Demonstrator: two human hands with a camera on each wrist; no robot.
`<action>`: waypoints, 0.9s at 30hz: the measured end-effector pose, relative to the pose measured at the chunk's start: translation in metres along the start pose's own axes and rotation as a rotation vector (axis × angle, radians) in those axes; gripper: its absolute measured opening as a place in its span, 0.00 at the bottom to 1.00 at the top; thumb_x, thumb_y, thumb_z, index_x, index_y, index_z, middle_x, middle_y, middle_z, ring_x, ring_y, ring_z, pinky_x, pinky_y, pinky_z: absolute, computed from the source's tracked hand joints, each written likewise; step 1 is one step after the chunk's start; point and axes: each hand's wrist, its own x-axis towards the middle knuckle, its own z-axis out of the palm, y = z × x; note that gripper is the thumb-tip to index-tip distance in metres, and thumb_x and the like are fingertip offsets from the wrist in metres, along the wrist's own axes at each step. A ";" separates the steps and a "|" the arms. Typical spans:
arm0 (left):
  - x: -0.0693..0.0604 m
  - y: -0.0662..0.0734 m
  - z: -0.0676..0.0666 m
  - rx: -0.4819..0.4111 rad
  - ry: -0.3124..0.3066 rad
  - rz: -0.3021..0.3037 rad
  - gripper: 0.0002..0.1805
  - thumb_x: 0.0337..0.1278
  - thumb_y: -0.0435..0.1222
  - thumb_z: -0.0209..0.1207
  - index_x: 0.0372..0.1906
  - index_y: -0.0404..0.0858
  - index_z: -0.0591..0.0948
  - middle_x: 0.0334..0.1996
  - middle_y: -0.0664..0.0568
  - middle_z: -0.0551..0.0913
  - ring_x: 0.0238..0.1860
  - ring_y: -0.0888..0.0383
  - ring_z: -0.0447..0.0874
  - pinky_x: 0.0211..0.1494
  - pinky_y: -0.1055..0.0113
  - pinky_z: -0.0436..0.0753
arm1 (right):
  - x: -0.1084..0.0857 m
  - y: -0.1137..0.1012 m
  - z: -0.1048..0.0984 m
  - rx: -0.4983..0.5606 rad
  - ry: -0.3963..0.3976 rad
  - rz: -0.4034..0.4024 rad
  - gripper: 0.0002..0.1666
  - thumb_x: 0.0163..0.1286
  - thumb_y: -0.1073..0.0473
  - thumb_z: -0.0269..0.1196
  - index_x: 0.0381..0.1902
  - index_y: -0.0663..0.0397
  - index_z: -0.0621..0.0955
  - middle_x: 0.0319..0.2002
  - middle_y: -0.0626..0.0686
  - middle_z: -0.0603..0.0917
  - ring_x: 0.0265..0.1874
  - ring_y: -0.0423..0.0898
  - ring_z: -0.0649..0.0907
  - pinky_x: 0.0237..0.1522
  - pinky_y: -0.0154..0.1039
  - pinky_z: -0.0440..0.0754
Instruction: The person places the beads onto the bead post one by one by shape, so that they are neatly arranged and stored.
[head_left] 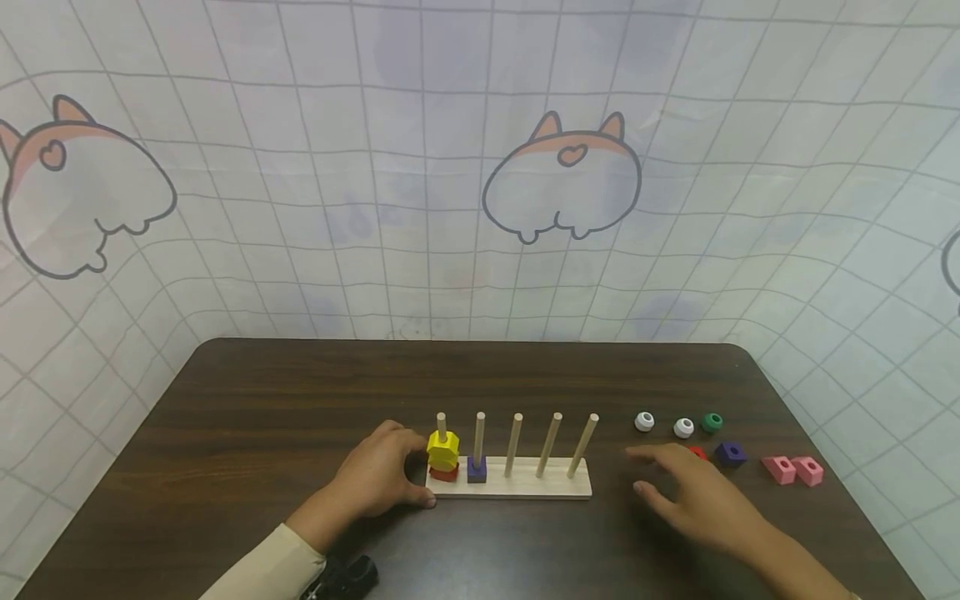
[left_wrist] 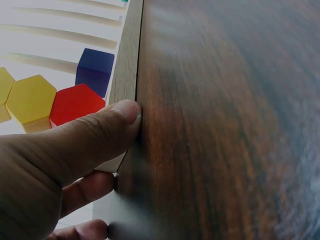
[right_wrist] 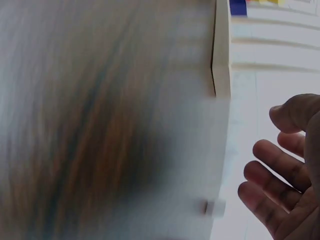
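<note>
Near the middle of the dark surface (head_left: 480, 554), the person's left grip (head_left: 375, 477) is clasping the left end of a pale wooden base (head_left: 525, 488). Its thumb is pressing on the front edge, and its other fingers are reaching round the end; two fingertips are showing just past that end in the left wrist view. Five upright pegs are rising from the base. The leftmost peg (head_left: 441, 423) is carrying two yellow hexagonal blocks (head_left: 442, 450) stacked above a red block (head_left: 444, 474), while the next peg (head_left: 480, 433) is bearing a navy block (head_left: 477, 472) at its foot.

To the right of the base and well apart from it, the right grip (head_left: 697, 507) is hovering with its thumb and fingers loosely spread, wide of one another and gently bent. Just beyond it, a red piece (head_left: 698, 452) is partly hiding behind the hand, and a blue block (head_left: 731, 454) is lying close by. Farther back, two white beads (head_left: 644, 422) and a green bead (head_left: 712, 422) are sitting on the surface. Toward the right edge, two pink blocks (head_left: 780, 469) are resting side by side.
</note>
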 end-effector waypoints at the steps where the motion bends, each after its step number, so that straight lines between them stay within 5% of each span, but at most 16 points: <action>1: 0.000 0.000 0.000 0.002 -0.002 0.000 0.33 0.26 0.49 0.86 0.47 0.44 0.88 0.45 0.56 0.84 0.57 0.49 0.77 0.54 0.46 0.81 | -0.001 0.004 -0.002 -0.007 0.008 0.017 0.25 0.64 0.60 0.74 0.58 0.52 0.82 0.54 0.50 0.85 0.50 0.52 0.85 0.49 0.52 0.84; 8: 0.000 0.001 -0.001 0.000 -0.003 -0.001 0.34 0.27 0.49 0.86 0.48 0.43 0.88 0.45 0.56 0.84 0.56 0.50 0.77 0.54 0.47 0.81 | -0.007 0.032 -0.012 -0.066 0.123 0.001 0.28 0.56 0.64 0.77 0.55 0.57 0.83 0.49 0.53 0.86 0.45 0.55 0.85 0.47 0.54 0.82; 14: 0.000 0.001 0.000 -0.001 -0.013 -0.012 0.35 0.27 0.48 0.86 0.49 0.42 0.88 0.46 0.55 0.84 0.57 0.49 0.77 0.55 0.46 0.80 | -0.010 0.054 -0.012 -0.129 0.211 -0.057 0.29 0.46 0.67 0.80 0.49 0.60 0.85 0.44 0.54 0.88 0.44 0.56 0.85 0.50 0.40 0.76; 18: 0.001 0.001 0.000 0.003 -0.019 -0.013 0.35 0.28 0.48 0.86 0.49 0.43 0.88 0.46 0.55 0.84 0.58 0.49 0.76 0.56 0.46 0.80 | -0.011 0.062 -0.012 -0.127 0.192 -0.045 0.27 0.46 0.67 0.80 0.47 0.61 0.85 0.44 0.55 0.88 0.45 0.58 0.85 0.49 0.40 0.76; 27: -0.001 0.002 -0.001 -0.007 -0.017 -0.022 0.33 0.27 0.48 0.86 0.48 0.44 0.88 0.45 0.57 0.84 0.57 0.50 0.76 0.56 0.47 0.80 | -0.013 0.064 -0.010 -0.088 0.096 0.088 0.27 0.51 0.69 0.78 0.50 0.62 0.83 0.44 0.58 0.87 0.44 0.59 0.86 0.44 0.59 0.82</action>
